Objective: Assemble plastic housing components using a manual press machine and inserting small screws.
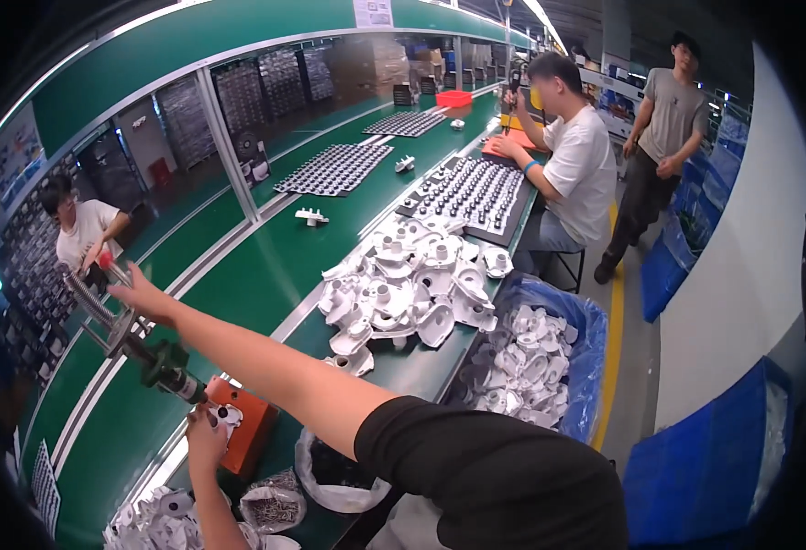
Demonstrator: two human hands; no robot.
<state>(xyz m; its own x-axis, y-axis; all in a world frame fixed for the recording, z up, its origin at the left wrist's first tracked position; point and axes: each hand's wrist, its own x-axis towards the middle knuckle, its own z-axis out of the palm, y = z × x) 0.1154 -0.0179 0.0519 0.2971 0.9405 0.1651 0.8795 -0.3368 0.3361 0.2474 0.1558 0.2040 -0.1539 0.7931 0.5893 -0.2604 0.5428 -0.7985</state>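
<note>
The white fitting (229, 415) sits on the orange fixture (249, 438), toward its left side, directly at the fingertips of the left hand (205, 436) and below the lower end of the spring-mounted power driver (170, 371). The fixture stands on the green bench (238, 335), near the edge closest to the person. The left forearm rises from the lower edge of the view, with the wrist nearly straight and the hand at the left side of the fixture. The right arm, in a black sleeve (495, 472), reaches across the bench with the elbow nearly straight; the right hand (139, 293) is at the top of the driver, beside the red-tipped lever (108, 261). The left grip is narrow, thumb and fingers bent onto the fitting and holding it. The right hand's fingers are partly spread at the lever; whether they close around it cannot be told. Along the near edge of the bench, a pile of white housings (403, 284) lies farther up. Toward the near-left corner lie loose white pieces (151, 524), with a clear bag of small metal parts (273, 502) just beside them.
</note>
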